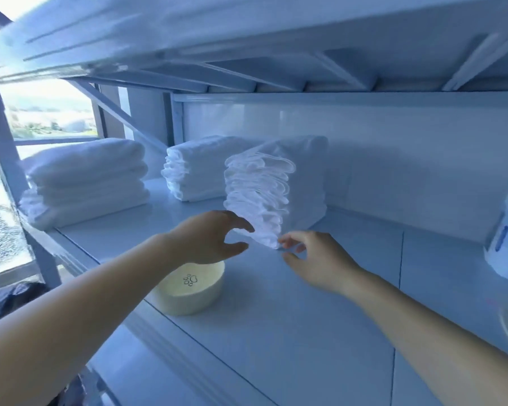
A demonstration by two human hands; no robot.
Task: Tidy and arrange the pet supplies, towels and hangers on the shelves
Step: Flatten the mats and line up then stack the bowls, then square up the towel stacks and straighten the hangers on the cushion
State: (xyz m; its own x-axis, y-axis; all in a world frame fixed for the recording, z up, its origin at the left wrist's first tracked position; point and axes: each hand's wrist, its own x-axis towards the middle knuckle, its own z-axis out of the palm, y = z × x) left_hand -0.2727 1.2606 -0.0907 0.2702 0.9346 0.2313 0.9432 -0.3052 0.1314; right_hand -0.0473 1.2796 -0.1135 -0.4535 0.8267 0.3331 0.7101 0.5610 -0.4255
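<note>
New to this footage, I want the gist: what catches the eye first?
A leaning stack of white towels stands on the shelf, left hand and right hand reaching for its lower front corner. A cream bowl with a paw print sits beneath the left hand.

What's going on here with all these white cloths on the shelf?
A person reaches both hands to the nearest towel stack on the shelf. The left hand is open beside its lower edge. The right hand has fingertips at its bottom corner, though a grip is hard to tell. A left towel stack and a middle towel stack sit further back, and a paw-print bowl stands in front.
</note>
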